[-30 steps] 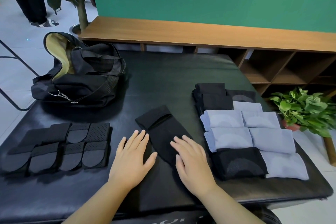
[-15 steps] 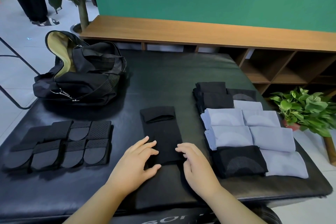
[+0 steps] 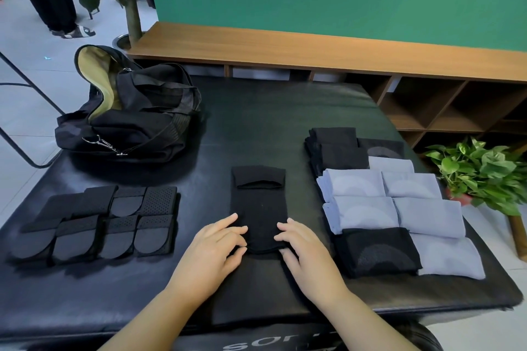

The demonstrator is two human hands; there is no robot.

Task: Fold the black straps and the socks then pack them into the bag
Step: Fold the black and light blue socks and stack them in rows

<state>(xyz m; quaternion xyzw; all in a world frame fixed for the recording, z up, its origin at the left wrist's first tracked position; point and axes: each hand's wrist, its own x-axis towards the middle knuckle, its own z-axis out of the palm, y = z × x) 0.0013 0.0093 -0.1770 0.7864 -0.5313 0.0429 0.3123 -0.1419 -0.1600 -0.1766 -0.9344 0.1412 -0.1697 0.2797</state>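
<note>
Black sock [image 3: 258, 208] now lies straight and squared up on the table [image 3: 256, 111]; a second ago it sat at an angle under flat palms. Left hand [image 3: 212, 251] and right hand [image 3: 306, 251] have curled fingers pinching its near corners. Left of the fingers sit folded straps [image 3: 99, 222], right of them folded socks [image 3: 393, 208], both just clear. Beyond the fingertips is open tabletop up to the bag [image 3: 134, 114], unzipped at far left.
</note>
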